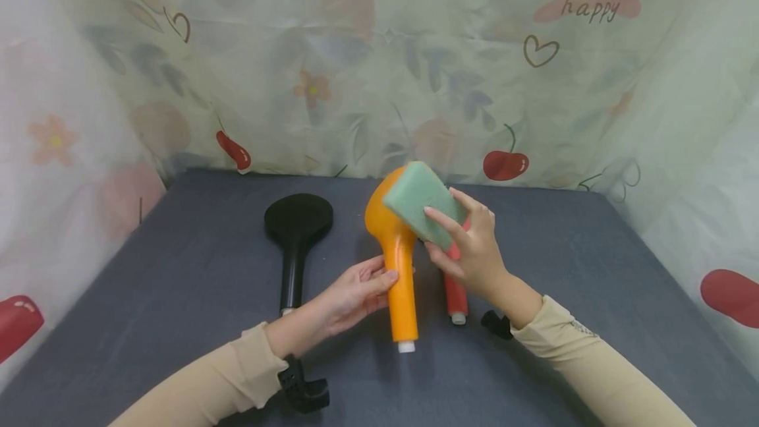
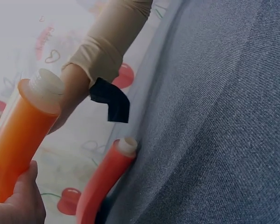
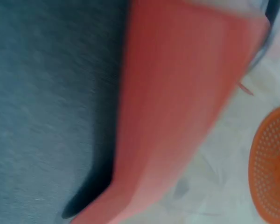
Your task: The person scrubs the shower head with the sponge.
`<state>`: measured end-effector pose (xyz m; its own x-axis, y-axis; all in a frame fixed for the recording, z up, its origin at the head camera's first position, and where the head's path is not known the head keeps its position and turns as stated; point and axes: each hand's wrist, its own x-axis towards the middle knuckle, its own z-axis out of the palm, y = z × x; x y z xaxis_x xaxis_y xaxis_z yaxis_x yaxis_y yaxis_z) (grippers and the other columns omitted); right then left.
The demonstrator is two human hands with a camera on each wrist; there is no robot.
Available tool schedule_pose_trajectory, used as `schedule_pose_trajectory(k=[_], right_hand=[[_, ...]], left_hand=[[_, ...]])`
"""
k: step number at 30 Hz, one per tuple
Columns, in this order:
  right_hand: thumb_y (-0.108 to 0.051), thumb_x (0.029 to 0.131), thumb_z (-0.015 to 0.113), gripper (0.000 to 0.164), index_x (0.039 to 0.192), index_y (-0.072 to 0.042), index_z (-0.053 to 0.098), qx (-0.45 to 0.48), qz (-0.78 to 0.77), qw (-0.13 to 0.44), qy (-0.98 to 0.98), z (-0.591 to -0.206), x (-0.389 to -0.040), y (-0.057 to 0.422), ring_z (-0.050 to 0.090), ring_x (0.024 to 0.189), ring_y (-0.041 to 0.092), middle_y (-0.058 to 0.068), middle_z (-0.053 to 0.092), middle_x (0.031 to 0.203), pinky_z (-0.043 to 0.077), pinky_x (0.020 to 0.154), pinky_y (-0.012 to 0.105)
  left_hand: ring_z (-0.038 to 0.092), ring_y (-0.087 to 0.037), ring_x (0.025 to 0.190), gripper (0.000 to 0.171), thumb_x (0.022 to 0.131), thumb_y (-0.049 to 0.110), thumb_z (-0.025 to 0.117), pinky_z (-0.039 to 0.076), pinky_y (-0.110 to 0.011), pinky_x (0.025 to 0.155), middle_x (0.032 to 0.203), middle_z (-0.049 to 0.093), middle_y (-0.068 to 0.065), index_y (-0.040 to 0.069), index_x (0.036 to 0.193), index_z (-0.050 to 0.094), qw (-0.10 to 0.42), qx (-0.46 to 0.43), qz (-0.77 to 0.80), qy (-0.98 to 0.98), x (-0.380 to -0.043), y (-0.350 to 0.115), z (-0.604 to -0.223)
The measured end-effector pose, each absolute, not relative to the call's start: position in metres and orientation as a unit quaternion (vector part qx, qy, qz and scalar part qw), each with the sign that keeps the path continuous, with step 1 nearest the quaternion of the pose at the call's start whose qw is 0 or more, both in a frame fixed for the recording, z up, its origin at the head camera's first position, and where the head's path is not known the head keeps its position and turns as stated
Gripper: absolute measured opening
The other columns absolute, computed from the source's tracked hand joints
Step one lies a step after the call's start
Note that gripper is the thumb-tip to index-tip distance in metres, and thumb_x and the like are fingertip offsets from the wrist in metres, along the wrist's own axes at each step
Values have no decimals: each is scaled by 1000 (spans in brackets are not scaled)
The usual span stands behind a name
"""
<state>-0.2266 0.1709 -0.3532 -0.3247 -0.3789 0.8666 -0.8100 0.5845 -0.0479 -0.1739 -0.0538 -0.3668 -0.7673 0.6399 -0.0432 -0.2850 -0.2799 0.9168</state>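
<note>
My left hand (image 1: 356,298) holds an orange shower head (image 1: 402,295) by its handle, thumb across the front and fingers behind. The white threaded end of the handle points down in the head view. Between thumb and fingers, my right hand (image 1: 477,249) grips a green sponge (image 1: 418,199), which overlaps the orange head. The orange spray face (image 3: 275,163), dotted with small holes, shows at the edge of the right wrist view. Under my right hand lies a red shower head (image 1: 455,298), its upper part mostly hidden; its handle fills much of the right wrist view.
A black shower head (image 1: 298,219) lies on the dark grey table (image 1: 196,269), left of my left hand. Patterned cloth (image 1: 379,71) hangs behind and at both sides. Black camera mounts (image 1: 305,384) stick out below my wrists.
</note>
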Motion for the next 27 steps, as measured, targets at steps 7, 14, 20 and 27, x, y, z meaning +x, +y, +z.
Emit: schedule_pose_trajectory(k=[7,14,20,27], right_hand=[[-31,95,47,45,135,-10,45,287,392,341,-805,-336,-233,174,38,116,39,26,35,136,36,84,49],[-7,91,49,53,142,-14,35,247,446,276,-815,-334,-225,172,42,110,30,21,39,134,42,82,43],[-5,90,50,57,143,-13,32,258,433,262,-823,-341,-216,169,45,102,22,21,40,129,47,69,31],[-8,95,44,50,144,-16,36,237,464,246,-817,-323,-227,179,46,99,15,16,46,133,42,78,26]], left_hand=[[59,-9,95,65,89,31,61,51,-24,89,115,61,6,1,140,32,294,188,767,539,-172,-54,-368],[58,-10,100,65,89,30,61,51,-26,93,126,56,0,5,142,32,275,191,755,563,-173,-56,-367],[56,-9,106,65,90,29,61,48,-30,99,140,45,-15,7,143,31,258,178,751,581,-174,-59,-366],[52,-20,120,67,91,26,60,44,-38,103,148,37,-14,10,146,27,248,181,713,630,-174,-59,-367]])
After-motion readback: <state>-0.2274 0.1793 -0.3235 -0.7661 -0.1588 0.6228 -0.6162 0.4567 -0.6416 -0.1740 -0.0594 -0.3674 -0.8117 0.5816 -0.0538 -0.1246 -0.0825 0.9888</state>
